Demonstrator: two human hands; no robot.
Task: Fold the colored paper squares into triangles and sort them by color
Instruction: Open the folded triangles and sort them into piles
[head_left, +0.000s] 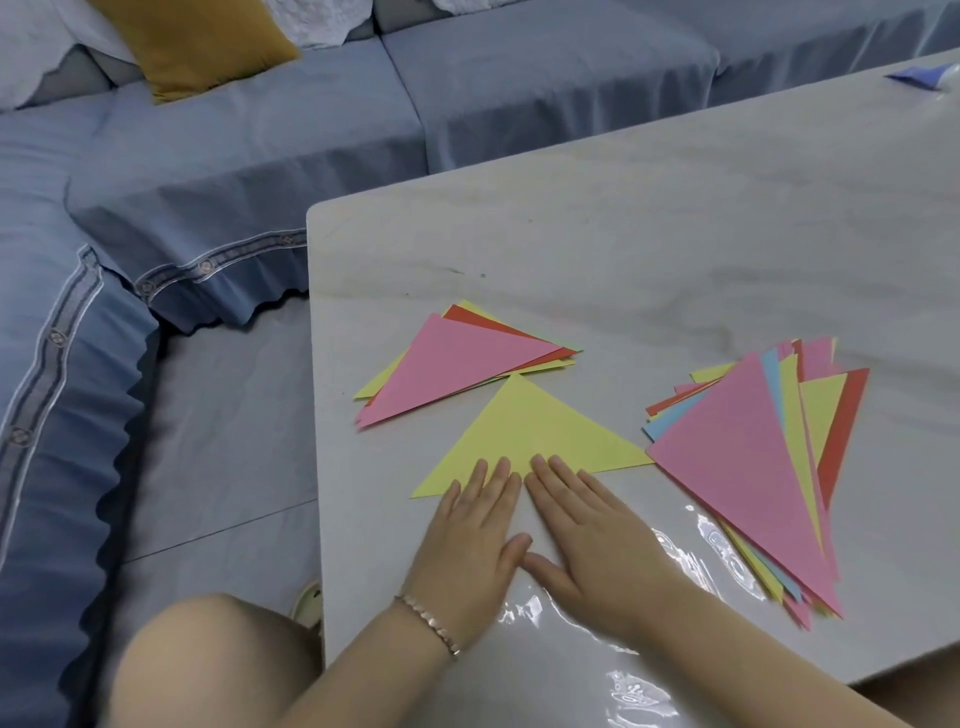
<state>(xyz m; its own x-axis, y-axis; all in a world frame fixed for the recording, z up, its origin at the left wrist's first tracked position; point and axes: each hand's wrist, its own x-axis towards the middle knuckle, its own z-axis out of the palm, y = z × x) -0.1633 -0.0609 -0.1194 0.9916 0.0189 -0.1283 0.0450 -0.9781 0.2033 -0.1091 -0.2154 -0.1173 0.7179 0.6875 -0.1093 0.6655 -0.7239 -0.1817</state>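
Pale marble table (675, 234) beside a blue sofa (260, 130): we press our left hand (470, 540) and right hand (587, 535) flat, fingers straight, on the near edge of a yellow triangle (530, 431), which we judge to be thin, light, slippery paper, best pinched at a corner.

Both flat hands (524, 530) apparently press the yellow triangle (530, 431).

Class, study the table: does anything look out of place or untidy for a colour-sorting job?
Yes. Neither pile is one colour. The left pile has pink over red and yellow sheets; the right pile is fanned out askew, showing pink, blue, yellow and red edges. For sorting by colour, that looks odd.
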